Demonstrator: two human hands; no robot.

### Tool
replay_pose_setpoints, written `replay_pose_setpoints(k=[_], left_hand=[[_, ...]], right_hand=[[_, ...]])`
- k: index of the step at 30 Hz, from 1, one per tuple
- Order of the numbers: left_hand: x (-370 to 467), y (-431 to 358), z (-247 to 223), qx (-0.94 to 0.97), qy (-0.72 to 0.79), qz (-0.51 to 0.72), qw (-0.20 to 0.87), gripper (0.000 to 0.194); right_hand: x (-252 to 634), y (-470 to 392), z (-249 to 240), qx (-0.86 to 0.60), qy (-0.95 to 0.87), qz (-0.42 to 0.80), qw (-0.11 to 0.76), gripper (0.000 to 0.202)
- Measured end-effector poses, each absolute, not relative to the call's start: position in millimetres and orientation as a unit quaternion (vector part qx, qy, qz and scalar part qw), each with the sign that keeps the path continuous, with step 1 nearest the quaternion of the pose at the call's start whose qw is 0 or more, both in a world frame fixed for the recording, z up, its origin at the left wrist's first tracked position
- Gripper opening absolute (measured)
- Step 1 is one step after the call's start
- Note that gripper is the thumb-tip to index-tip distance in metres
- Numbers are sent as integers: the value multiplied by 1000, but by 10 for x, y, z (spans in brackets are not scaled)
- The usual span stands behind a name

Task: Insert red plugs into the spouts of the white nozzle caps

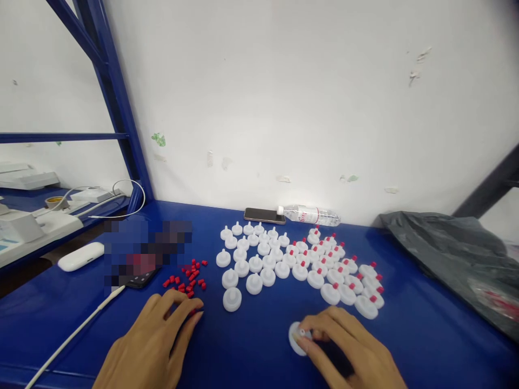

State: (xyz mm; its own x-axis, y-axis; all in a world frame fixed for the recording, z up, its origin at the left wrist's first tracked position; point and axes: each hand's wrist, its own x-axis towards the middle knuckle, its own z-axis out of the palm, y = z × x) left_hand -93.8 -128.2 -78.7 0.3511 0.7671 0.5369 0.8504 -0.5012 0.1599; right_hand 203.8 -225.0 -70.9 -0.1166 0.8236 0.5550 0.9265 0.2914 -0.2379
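My left hand (pixel 158 337) is at the lower left, thumb and index finger pinched on a small red cap (pixel 193 312), mostly hidden by the fingertips. Just beyond it lie several loose red caps (pixel 194 274). At the lower right, my right hand (pixel 344 343) grips a round white nozzle lid (pixel 297 340) by its middle, near the blue table surface. White lids without caps (pixel 254 283) stand in the middle. To their right are several white lids with red caps (pixel 330 293) on their tips.
A phone (pixel 264 215) and a water bottle (pixel 310 215) lie by the wall. A grey plastic bag (pixel 446 254) covers the right side of the blue table (pixel 243 351). A white case (pixel 81 256) and a cable (pixel 75 337) lie at the left.
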Motion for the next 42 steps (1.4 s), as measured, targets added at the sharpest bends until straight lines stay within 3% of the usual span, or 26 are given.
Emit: replay_pose_setpoints(k=[5,9,13,17,22,28,36,42], left_hand=[[-916,-1248,-837,-813,-506,-276,82,38],[-929,-1230,-904,-808,-500,-299,85,35],[-972,-1206,-982,-807,-497,-309,74,33],[-993,-1198,-1019,-800,-510,-310,63,28],[-948,-1259,-935,-762,-554,-331,58,32],[-915,-1363,-834,-719,-579,-378,72,35],[-914,-1383,-838,-712,-571,-393,114,36],[-918,-1361,-857,-708,-576,-394,110,37]], right_hand=[[2051,-2230,-700,-623,-698,-101,338,21],[1984,-2291,-669,-594,-742,-50,309,19],[1986,-2305,-678,-587,-751,-81,293,30],[2134,-2355,-678,-645,-685,-101,322,26],[2436,-2383,-677,-734,-580,-180,303,49],[2488,-2377,-745,-737,-614,-131,250,32],[2390,-2401,-637,-759,-548,-118,330,45],[2382,-2353,-619,-763,-543,-118,330,49]])
